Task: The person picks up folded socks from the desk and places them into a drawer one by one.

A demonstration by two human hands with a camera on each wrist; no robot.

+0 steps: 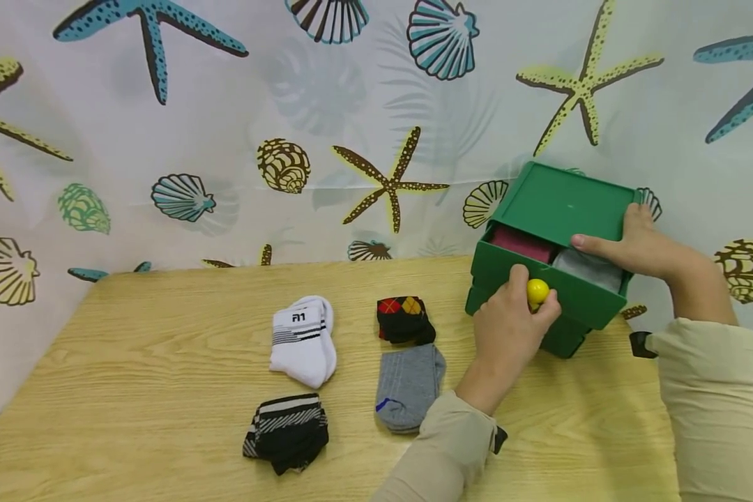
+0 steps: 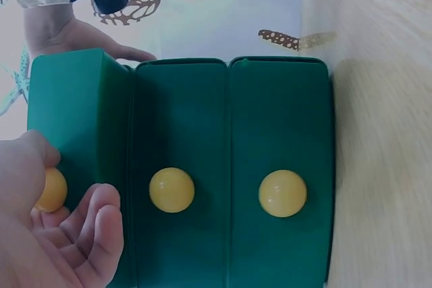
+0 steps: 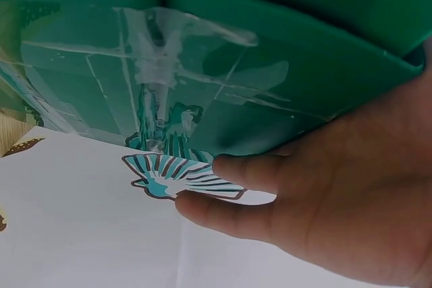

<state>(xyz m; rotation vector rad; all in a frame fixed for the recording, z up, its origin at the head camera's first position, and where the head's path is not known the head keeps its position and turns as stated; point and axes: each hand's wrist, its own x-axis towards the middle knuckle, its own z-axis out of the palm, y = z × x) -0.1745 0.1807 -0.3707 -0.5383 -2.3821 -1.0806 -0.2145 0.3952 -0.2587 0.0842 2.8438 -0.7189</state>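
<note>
Left hand (image 1: 508,328) pinching yellow knob (image 1: 537,291) of open top drawer (image 1: 555,289). Right hand (image 1: 634,244) braced flat-fingered on green drawer unit (image 1: 565,202). Red sock (image 1: 522,244) and grey sock (image 1: 590,268) inside.

The left hand (image 1: 508,328) reaches forward at centre-right, fingers and thumb curled in a pinch. The right hand (image 1: 634,244) lies farther right, fingers extended, thumb pointing left, beige sleeves on both forearms.
</note>
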